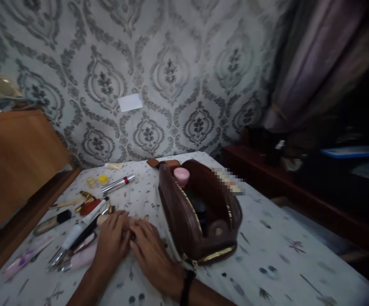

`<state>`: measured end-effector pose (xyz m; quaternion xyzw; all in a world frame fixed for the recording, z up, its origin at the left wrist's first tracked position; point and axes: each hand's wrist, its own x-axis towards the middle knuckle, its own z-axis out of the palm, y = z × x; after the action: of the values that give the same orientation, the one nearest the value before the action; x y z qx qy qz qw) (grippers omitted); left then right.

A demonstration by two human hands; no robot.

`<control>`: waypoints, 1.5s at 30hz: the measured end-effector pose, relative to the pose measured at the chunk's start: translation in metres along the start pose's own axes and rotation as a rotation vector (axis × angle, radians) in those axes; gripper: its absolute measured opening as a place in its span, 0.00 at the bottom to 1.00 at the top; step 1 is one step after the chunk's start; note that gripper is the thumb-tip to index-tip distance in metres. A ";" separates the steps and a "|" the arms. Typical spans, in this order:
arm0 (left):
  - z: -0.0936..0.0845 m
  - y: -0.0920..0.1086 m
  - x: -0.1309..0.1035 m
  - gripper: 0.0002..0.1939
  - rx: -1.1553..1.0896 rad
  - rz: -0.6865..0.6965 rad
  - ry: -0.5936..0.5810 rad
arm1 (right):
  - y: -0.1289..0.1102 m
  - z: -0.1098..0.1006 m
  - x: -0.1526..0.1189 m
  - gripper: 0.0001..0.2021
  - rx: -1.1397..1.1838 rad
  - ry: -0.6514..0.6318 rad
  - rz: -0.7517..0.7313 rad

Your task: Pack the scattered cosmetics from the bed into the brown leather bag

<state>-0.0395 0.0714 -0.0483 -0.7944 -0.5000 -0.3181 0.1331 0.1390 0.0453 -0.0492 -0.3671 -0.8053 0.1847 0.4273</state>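
My left hand (pixel 114 231) and my right hand (pixel 151 248) meet over the bed, left of a brown cosmetic bag (pixel 184 212). Fingers of both hands are closed round a beige tube (pixel 102 219), mostly hidden beneath them. The bag stands upright and unzipped, with a pink-capped container (pixel 181 176) and dark items inside. Beside my left hand lies a pile of makeup: a black tube (pixel 84 233), a pink tube (pixel 84 257), a white tube (pixel 95 211) and a red item (pixel 90 207).
A silver tube (pixel 118 184), a yellow-lidded pot (pixel 103 179) and a cream tube (pixel 113 165) lie farther back. A foundation bottle (pixel 53 222) and a purple-patterned item (pixel 28 257) are at left. A wooden headboard (pixel 18 157) borders the patterned sheet (pixel 267 259).
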 end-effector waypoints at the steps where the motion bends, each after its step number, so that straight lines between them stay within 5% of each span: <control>1: 0.001 0.001 -0.001 0.17 -0.009 -0.017 -0.015 | 0.007 0.005 -0.004 0.21 0.002 0.007 0.008; 9: -0.004 0.012 0.003 0.16 -0.058 -0.093 -0.113 | 0.041 0.028 -0.013 0.20 0.004 0.054 -0.056; 20: -0.015 0.009 0.013 0.13 0.010 -0.125 -0.141 | 0.034 0.012 0.000 0.17 0.131 0.005 0.045; 23: -0.026 -0.013 0.034 0.15 0.127 -0.140 -0.187 | 0.031 0.010 0.006 0.18 0.122 0.010 0.067; 27: -0.033 -0.067 0.077 0.14 0.196 -0.318 -0.267 | 0.030 0.022 0.012 0.17 0.094 0.077 0.043; 34: -0.001 -0.157 0.130 0.18 0.282 -0.566 -0.292 | 0.039 0.034 0.006 0.21 0.004 0.228 -0.190; 40: 0.027 -0.180 0.143 0.22 0.280 -0.656 -0.328 | 0.039 0.024 0.006 0.18 0.033 0.222 -0.123; 45: 0.030 -0.182 0.140 0.17 0.217 -0.695 -0.308 | 0.035 0.020 0.007 0.17 0.045 0.205 -0.108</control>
<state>-0.1467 0.2718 -0.0011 -0.5976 -0.7839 -0.1667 0.0243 0.1354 0.0741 -0.0785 -0.3306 -0.7716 0.1410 0.5248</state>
